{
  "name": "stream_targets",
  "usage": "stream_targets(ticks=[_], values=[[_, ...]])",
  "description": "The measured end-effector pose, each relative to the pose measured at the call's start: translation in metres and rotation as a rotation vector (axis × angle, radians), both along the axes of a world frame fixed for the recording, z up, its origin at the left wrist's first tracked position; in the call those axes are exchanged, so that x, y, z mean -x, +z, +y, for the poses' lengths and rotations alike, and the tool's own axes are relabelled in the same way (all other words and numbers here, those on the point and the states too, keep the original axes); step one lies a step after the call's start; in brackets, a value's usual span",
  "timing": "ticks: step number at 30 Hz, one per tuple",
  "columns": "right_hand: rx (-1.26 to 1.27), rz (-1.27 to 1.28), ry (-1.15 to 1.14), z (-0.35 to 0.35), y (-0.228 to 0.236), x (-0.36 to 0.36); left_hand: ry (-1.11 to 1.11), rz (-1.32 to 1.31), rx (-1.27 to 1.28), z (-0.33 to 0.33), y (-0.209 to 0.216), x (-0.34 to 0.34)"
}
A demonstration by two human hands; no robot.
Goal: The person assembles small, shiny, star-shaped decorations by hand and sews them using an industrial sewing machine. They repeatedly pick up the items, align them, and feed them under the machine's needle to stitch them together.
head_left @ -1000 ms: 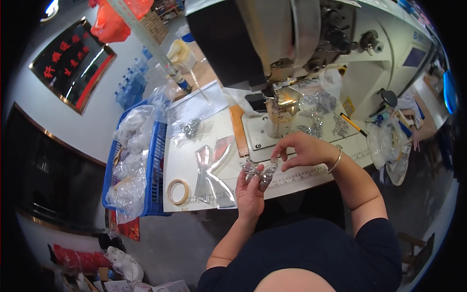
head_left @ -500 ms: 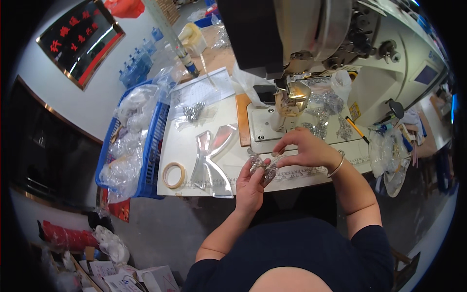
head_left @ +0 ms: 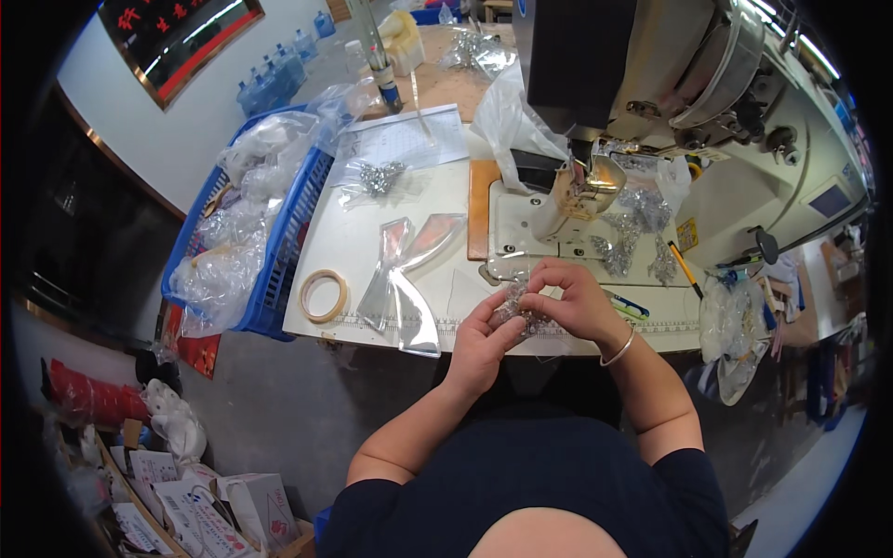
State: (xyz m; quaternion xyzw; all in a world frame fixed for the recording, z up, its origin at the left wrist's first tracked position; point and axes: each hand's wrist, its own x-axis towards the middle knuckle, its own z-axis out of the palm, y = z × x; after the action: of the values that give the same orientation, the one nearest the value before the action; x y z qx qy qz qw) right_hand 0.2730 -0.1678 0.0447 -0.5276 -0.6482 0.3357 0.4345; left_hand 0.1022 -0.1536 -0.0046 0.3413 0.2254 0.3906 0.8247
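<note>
Close together over the table's front edge, both my hands work on a small silvery, glittery piece that looks beaded (head_left: 527,324). My left hand (head_left: 482,346) grips its left side between thumb and fingers. From above and the right, my right hand (head_left: 579,302) pinches the piece with thumb and forefinger; its exact shape is partly covered by my fingers. Just beyond stands a sewing machine (head_left: 590,181) with a metal bed plate. Left of my hands lie curved clear plastic pieces with shiny edges (head_left: 407,298). A small green-handled tool (head_left: 629,307) rests right of my right hand.
A tape roll (head_left: 323,296) sits at the table's front left, beside a blue basket (head_left: 267,296) full of plastic bags. Papers (head_left: 437,135) and a bag of silvery bits (head_left: 379,177) lie farther back. More silvery pieces (head_left: 637,219) and a yellow pen (head_left: 686,270) are at right.
My right hand has come down and in against the left, its fingers now on the silvery piece. The whole view has shifted, and the green-handled tool has come into sight.
</note>
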Motion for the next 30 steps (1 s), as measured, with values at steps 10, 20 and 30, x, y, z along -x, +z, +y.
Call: stream_targets(ticks=[10,20,30], values=[[-0.017,-0.009,-0.027,0.003,-0.005,0.002,0.134,0.002,0.019,0.0,-0.021,-0.005],[0.063,0.499,-0.239,-0.018,-0.036,0.027,0.874,0.597,-1.514,0.044,0.027,0.004],[0.196,1.333,-0.17,-0.036,-0.017,0.056,0.834,0.877,-2.079,0.057,0.025,0.004]])
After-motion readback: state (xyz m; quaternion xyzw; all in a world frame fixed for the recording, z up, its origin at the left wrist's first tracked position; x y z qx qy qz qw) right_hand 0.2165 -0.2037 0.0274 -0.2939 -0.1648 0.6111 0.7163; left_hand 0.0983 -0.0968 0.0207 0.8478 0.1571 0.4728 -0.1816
